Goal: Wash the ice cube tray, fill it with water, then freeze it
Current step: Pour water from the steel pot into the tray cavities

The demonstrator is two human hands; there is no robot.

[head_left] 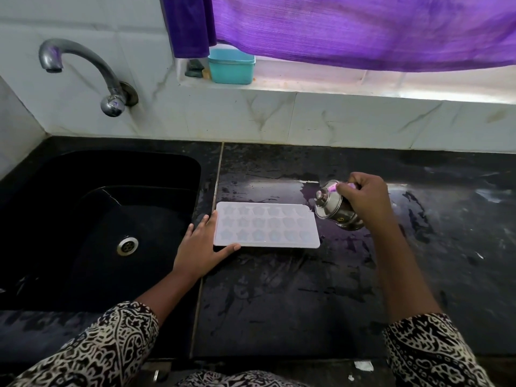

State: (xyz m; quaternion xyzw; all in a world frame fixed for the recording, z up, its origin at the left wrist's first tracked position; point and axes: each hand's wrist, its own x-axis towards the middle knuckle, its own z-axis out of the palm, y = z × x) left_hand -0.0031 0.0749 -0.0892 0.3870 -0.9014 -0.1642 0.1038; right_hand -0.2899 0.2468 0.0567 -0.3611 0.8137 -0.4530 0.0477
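Observation:
A white ice cube tray (pixel 266 226) with star-shaped cells lies flat on the black counter, just right of the sink. My left hand (pixel 202 244) rests against its left end, with straight fingers along the edge and the thumb along the front edge. My right hand (pixel 364 198) grips a small steel vessel (pixel 333 205), tilted toward the tray's right end. I cannot see any water coming out of it.
A black sink (pixel 92 219) with a steel drain (pixel 127 244) lies to the left, under a wall tap (pixel 83 68). The wet black counter (pixel 307 289) stretches to the right. On the window ledge stands a teal box (pixel 231 67), below a purple curtain (pixel 363 29).

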